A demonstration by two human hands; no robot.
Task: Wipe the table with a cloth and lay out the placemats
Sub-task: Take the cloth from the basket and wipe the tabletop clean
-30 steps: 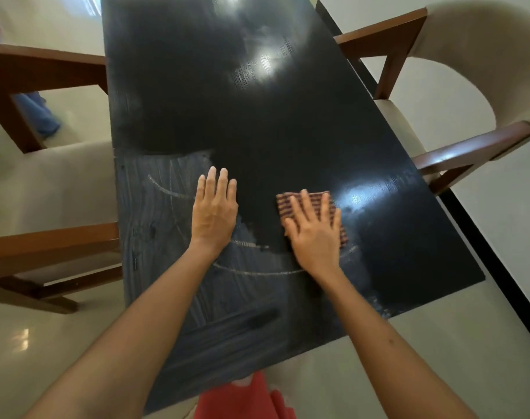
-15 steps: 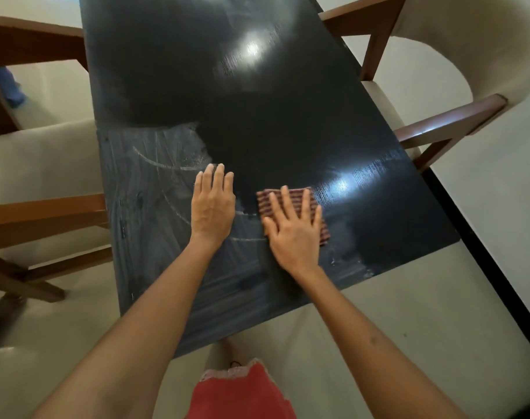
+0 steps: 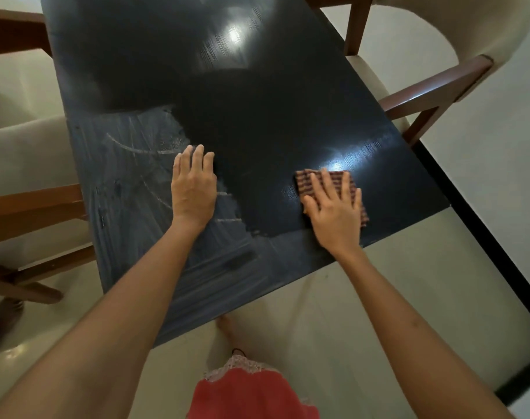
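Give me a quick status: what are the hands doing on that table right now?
Right hand flat on the striped cloth, near the table's right edge. Left hand open, palm down on the dark table. No placemats in view; nothing in the way.

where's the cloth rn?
In the head view the striped cloth lies flat on the dark table near its near-right corner, pressed under the right hand; the left hand rests apart.

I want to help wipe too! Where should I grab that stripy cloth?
Probably the far left corner of the cloth, coming from above on the table side. It lies flat, folded into a square, and the right hand covers most of it, so only that edge is free to pinch.
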